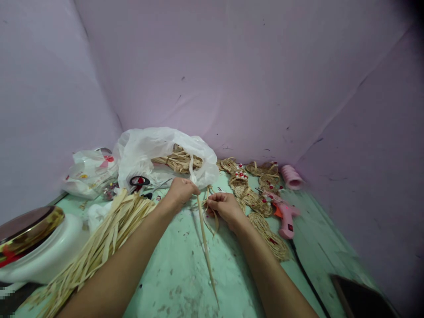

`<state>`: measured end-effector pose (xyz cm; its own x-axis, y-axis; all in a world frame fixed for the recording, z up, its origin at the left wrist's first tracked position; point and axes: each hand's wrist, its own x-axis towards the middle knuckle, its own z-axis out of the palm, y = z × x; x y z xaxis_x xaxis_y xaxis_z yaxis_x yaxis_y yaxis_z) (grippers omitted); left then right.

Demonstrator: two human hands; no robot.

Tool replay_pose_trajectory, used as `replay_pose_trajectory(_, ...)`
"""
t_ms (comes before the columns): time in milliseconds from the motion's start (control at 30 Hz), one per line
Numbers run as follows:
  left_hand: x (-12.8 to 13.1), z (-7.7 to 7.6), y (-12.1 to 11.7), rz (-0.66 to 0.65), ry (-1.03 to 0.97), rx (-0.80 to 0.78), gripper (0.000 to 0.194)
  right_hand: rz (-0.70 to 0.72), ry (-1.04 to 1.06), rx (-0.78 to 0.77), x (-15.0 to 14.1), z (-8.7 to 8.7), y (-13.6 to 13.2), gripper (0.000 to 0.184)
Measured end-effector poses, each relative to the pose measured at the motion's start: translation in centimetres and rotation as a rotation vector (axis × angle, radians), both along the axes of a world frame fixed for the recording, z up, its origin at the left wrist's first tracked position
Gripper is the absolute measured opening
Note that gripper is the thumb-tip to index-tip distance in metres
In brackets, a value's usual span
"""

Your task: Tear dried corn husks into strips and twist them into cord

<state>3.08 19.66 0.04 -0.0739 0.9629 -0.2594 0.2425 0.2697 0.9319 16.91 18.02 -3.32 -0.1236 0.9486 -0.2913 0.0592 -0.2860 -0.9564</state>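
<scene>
My left hand (pixel 182 191) is closed in a pinch on a long pale strip of dried plant fibre (pixel 204 240), which hangs from the fingers down over the green table (pixel 165 274). Close beside it, my right hand (pixel 224 206) is also pinched, with a short curled fibre strip (pixel 216 223) trailing from its fingertips. A bundle of similar loose strips (pixel 109 234) lies along my left forearm. Behind the hands, a white plastic bag (pixel 142 148) stands open with tied fibre (pixel 180 160) inside it.
Braided pieces with red and white beads (pixel 240 176) and coiled braid (pixel 270 236) lie right of my right hand. Beyond them are a pink glue gun (pixel 285 214) with a black cord and a pink spool (pixel 291 176). Scissors (pixel 139 181) and a white container (pixel 62 247) are on the left.
</scene>
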Motion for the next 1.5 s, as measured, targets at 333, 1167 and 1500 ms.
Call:
replay_pose_trajectory(333, 0.9, -0.8, -0.4, -0.121, 0.132, -0.193, 0.01, -0.035, 0.009, -0.046, -0.3, 0.1, 0.0, 0.003)
replay_pose_trajectory(1167, 2.1, -1.1, -0.5, -0.132, 0.1, -0.177, 0.014, -0.048, -0.279, 0.067, 0.1, -0.9, 0.7, 0.015)
replay_pose_trajectory(1500, 1.6, -1.3, 0.0, -0.109, 0.055, -0.231, 0.013, 0.085, -0.388, 0.196, 0.5, -1.0, 1.5, 0.01)
